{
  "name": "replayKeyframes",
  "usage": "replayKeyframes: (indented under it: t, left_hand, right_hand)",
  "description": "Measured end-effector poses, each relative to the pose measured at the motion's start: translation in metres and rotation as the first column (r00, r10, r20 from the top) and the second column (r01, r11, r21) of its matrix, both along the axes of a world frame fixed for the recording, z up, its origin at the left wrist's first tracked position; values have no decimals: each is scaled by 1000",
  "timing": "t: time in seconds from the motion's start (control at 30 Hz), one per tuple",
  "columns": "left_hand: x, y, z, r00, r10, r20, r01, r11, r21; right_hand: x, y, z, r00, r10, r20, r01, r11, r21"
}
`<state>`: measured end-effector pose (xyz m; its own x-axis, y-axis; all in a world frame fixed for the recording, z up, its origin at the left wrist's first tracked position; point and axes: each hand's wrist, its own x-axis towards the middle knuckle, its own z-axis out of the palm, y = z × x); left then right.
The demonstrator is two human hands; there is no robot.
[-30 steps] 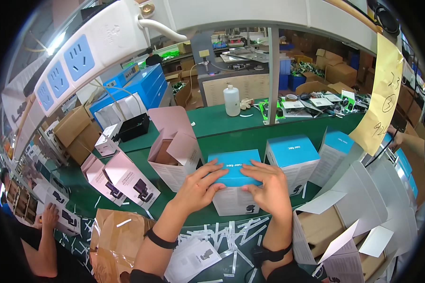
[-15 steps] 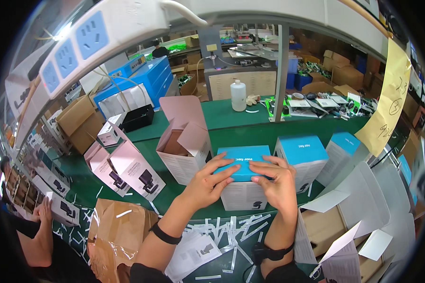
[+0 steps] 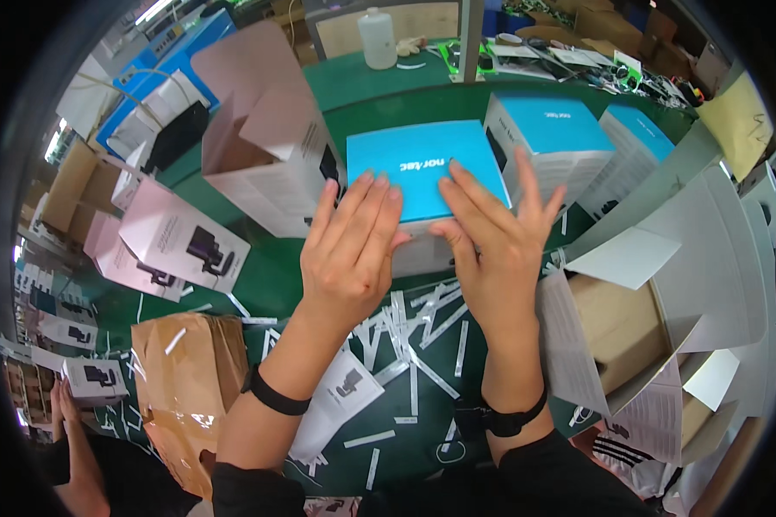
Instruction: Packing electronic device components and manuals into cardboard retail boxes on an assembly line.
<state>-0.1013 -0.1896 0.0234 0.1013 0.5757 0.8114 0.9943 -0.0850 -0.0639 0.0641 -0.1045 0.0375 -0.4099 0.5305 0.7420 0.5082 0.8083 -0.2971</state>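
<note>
A product box with a blue top and whitish sides point(image 3: 418, 142) stands in front of me, its lid closed. My left hand point(image 3: 352, 241) lies with straight fingers on the front left part of the lid. My right hand point(image 3: 502, 228) has its fingers spread over the lid's right part, the thumb at the front edge. To the right stand two similar blue-topped boxes point(image 3: 553, 125) point(image 3: 634, 138). On the left is a box with its flaps up point(image 3: 272, 185). Nothing is held in either hand.
White paper strips point(image 3: 418, 370) and printed leaflets point(image 3: 341, 396) litter the green bench. A brown carton point(image 3: 190, 362) sits at left, opened white boxes point(image 3: 616, 327) at right. Beyond are pinkish boxes point(image 3: 190, 241) and a plastic bottle point(image 3: 378, 39). A co-worker's hand point(image 3: 65, 405) holds a box.
My view has tipped down and closer to the bench. Both hands have flattened out, with fingers that were bent on the lid now stretched and the right ones more spread.
</note>
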Motion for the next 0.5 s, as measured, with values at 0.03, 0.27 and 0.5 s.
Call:
replayKeyframes:
  t: [0.03,0.27,0.5]
  left_hand:
    - [2,-2,-2,1000,9,11,-9,1000,-5]
    - [10,12,-2,983,-79,167,61,992,113]
    - [25,-20,3,987,157,33,-142,950,-280]
  right_hand:
    - [1,-1,-4,1000,9,11,-9,1000,-5]
    - [-3,12,-9,978,102,-179,-103,995,4]
    - [1,1,-6,997,-49,-59,53,996,68]
